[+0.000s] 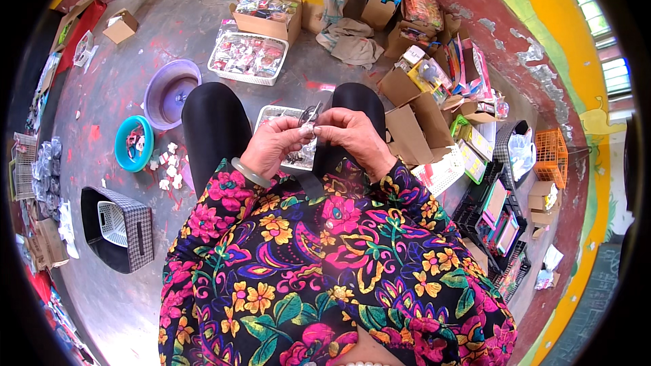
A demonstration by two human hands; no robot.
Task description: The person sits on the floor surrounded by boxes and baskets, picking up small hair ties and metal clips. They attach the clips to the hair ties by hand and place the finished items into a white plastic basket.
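Our left hand (pixel 272 146) and right hand (pixel 356 139) pinch a small dark item (pixel 309 115), perhaps looped, between fingertips | it hangs over the white basket (pixel 279 108) | if either pinch loosens, it could slip down there.

A white basket (pixel 114 225) sits inside a patterned bin (pixel 141 237), well apart from an orange crate (pixel 550 156).

Dark looped item (pixel 310 114) in my grip: small, thin, cord-like; loops stand out on the far side of my pinch. Whitish scrap (pixel 307 127) at its near end, partly covered; whether joined, cannot tell.
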